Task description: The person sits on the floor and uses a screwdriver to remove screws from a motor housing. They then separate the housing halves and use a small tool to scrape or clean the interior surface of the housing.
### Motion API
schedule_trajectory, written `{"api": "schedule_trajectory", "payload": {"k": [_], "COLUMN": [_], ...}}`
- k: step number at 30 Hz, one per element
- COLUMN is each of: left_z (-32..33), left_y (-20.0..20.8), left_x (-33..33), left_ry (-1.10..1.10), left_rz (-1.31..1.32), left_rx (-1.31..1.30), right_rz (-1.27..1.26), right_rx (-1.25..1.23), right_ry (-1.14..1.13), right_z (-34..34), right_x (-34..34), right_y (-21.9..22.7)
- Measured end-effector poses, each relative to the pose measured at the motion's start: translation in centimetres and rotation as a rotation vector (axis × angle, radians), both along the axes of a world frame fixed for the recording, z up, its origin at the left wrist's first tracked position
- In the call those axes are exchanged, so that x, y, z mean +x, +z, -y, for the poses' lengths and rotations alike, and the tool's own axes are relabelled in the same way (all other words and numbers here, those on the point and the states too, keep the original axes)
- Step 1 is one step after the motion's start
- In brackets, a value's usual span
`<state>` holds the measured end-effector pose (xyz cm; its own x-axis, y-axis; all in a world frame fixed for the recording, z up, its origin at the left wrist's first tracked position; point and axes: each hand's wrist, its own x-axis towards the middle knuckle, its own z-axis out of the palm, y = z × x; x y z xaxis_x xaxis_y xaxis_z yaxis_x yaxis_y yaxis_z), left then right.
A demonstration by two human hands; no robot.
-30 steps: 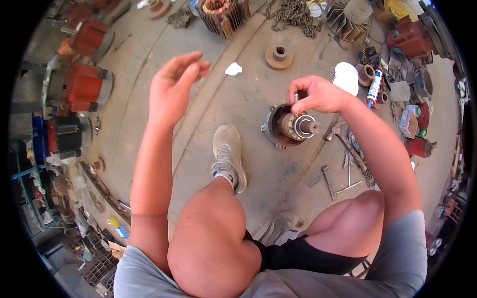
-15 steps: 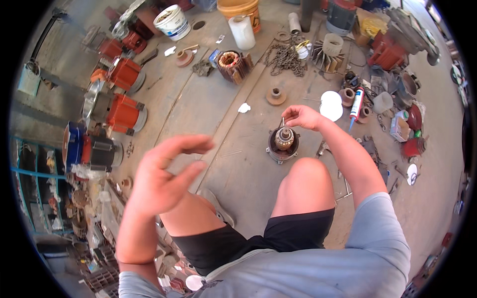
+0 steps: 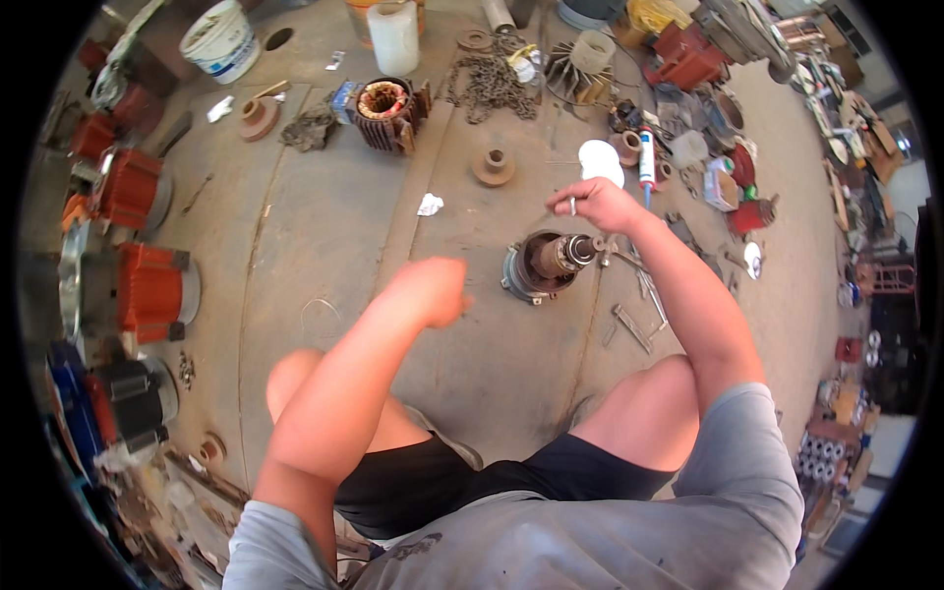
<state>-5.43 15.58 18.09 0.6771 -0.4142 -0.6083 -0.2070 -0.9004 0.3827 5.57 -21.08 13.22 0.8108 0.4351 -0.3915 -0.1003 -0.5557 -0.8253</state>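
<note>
Hovering near one upright-tilted shaft (image 3: 560,259), left hand (image 3: 436,292) and right hand (image 3: 602,206) half-curl, grip contents unclear.

Lt is bright w/ soft shadows, L hand (image 3: 434,291) a bit blurry, fisheye bends edges, corners blk.
</note>
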Motion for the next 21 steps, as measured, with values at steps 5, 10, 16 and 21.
{"api": "schedule_trajectory", "payload": {"k": [5,10,16,21], "left_z": [1.2,4.4,8.0,10.9], "left_y": [-5.8,-8.8,-12.9,-15.2], "left_x": [3.5,5.4,4.5,4.9], "left_ry": [-0.153,-0.222,-0.303,-0.344], "left_rz": [0.017,-0.003,0.156,0.266], "left_rx": [-0.086,-0.085,-0.168,-0.163], "right_rz": [0.456,0.400,0.068,0.010], "right_rx": [-0.113,-0.715,-0.899,-0.481], "right_ry": [-0.275,-0.234,-0.166,-0.259], "right_z": [0.7,5.9,9.3,6.9], "right_x": [-1.6,-7.7,-18.4,-18.3], "right_y": [8.5,14.7,9.8,-0.1]}}
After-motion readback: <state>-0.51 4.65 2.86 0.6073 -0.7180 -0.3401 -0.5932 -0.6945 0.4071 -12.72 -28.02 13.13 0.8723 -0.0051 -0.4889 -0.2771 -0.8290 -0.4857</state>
